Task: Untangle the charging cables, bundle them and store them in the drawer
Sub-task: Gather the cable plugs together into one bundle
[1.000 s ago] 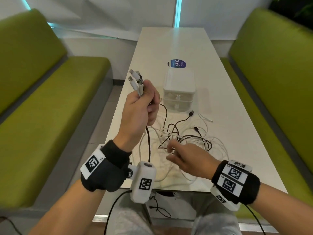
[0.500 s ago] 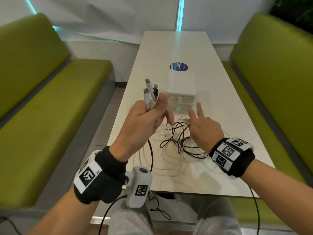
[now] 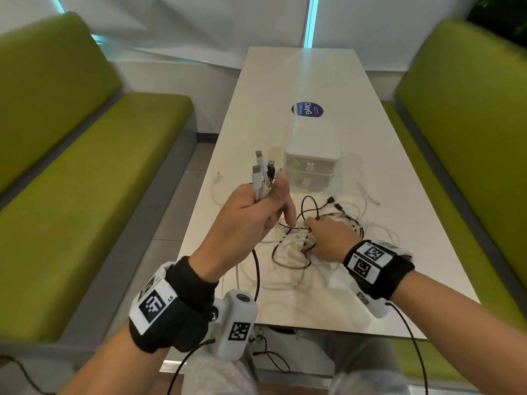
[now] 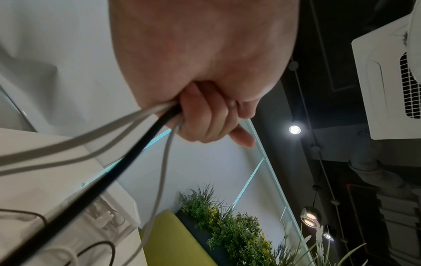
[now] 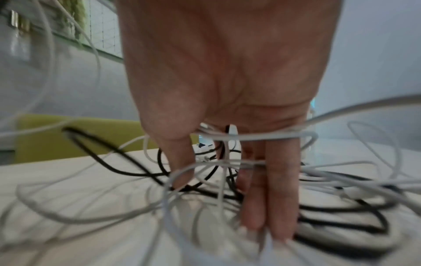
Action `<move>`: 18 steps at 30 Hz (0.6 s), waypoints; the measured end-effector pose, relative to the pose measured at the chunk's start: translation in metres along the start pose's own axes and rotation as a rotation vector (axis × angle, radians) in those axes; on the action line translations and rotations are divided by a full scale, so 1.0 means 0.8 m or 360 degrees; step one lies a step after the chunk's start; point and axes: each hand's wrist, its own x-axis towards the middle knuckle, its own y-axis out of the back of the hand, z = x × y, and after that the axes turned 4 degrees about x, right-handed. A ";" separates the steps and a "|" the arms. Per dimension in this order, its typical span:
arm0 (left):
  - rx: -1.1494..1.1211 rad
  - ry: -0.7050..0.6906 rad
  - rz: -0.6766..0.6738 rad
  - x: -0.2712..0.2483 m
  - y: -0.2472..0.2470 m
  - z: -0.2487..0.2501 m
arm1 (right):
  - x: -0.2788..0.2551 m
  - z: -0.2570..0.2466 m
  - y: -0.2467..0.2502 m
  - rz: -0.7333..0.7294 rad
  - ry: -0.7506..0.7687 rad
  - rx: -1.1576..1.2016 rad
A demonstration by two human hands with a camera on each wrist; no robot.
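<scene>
The head view looked forward and down from above the long white surface (image 3: pixel 382 223), with both hands in the lower half of the frame. The left wrist view sat close under the left hand (image 4: pixel 205 72), facing up and outward toward the wall and ceiling. The right wrist view sat low, close behind the right hand (image 5: pixel 227 81), facing along the surface. All three views shared the tangle of thin white and black charging cables (image 3: pixel 293 252).

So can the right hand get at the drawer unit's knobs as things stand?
Probably not straight away: the right hand has its fingers threaded into the tangled cables, with loops over them. The drawer unit beyond stands unobstructed.
</scene>
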 end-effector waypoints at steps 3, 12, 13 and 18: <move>0.0003 -0.0010 0.0019 0.005 0.002 -0.003 | 0.021 0.015 0.006 0.0219 -0.0155 0.0146; 0.0385 0.0130 0.0068 0.014 -0.001 -0.035 | -0.018 0.050 0.027 0.0243 0.0356 0.0609; 0.0441 0.0126 0.0071 0.015 -0.007 -0.038 | -0.025 0.051 0.032 0.0417 0.0401 0.0570; 0.0631 0.0138 0.0071 0.024 -0.036 -0.062 | -0.058 0.035 0.031 0.0516 0.0655 0.0537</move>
